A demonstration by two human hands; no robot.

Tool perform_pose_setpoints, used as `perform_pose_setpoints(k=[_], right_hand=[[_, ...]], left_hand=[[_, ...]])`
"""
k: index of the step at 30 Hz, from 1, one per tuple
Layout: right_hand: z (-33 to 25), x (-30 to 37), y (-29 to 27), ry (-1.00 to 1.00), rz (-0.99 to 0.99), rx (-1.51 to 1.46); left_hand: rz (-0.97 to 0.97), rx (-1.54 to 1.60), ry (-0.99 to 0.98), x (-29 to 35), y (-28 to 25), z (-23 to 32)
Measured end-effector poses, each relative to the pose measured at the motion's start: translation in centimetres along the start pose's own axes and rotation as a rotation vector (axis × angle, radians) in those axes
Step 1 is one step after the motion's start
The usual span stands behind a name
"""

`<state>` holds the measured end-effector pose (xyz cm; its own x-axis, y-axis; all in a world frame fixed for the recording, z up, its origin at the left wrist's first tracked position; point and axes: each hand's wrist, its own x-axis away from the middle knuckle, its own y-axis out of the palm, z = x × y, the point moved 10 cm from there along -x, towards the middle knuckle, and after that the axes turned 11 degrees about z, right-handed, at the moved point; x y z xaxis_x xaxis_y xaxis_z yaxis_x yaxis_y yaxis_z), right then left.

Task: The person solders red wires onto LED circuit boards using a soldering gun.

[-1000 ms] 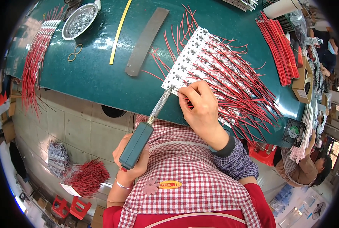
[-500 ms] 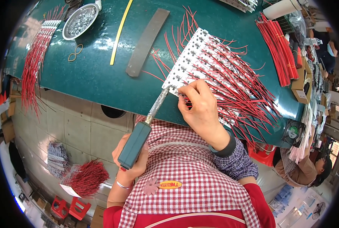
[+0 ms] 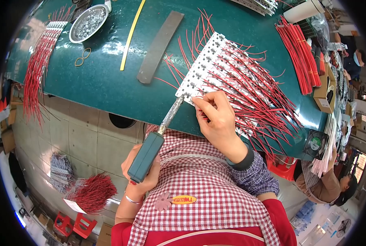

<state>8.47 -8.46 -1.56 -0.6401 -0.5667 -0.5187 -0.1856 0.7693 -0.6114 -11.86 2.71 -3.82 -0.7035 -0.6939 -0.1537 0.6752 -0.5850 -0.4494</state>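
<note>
A soldering iron with a green handle [image 3: 146, 156] is gripped in my left hand [image 3: 152, 174]. Its silvery barrel slants up and to the right, with the tip at the lower left corner of a white circuit board panel [image 3: 200, 65]. My right hand [image 3: 217, 123] is closed in a pinch beside that tip, at the panel's near edge; a thin wire seems to be between the fingertips, mostly hidden. Rows of red and black wires [image 3: 257, 92] run from the panel toward the right, and loose red wires [image 3: 182, 45] stick out on its left.
Left of the panel lie a dark grey strip [image 3: 160, 47], a yellow strip [image 3: 131, 37] and rubber bands [image 3: 82, 57]. A metal bowl [image 3: 88, 23] and another wired panel [image 3: 41, 57] are farther left. Red wire bundles [image 3: 300, 57] and a small fan [image 3: 315, 143] sit at the right.
My right hand's fingers have shifted very slightly by the panel's corner. The soldering iron's tip stays at nearly the same spot, and the whole view has moved a little.
</note>
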Motion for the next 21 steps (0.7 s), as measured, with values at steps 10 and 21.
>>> perform_pose_setpoints(k=[10,21], right_hand=[[-0.3,0.0,0.0,-0.048,0.012,-0.019],[-0.3,0.6,0.1,-0.042,0.022,0.041]], left_hand=[[0.011,-0.029,0.013,-0.9,0.2,1.3],[-0.010,-0.011,0.012,-0.9,0.6,1.3]])
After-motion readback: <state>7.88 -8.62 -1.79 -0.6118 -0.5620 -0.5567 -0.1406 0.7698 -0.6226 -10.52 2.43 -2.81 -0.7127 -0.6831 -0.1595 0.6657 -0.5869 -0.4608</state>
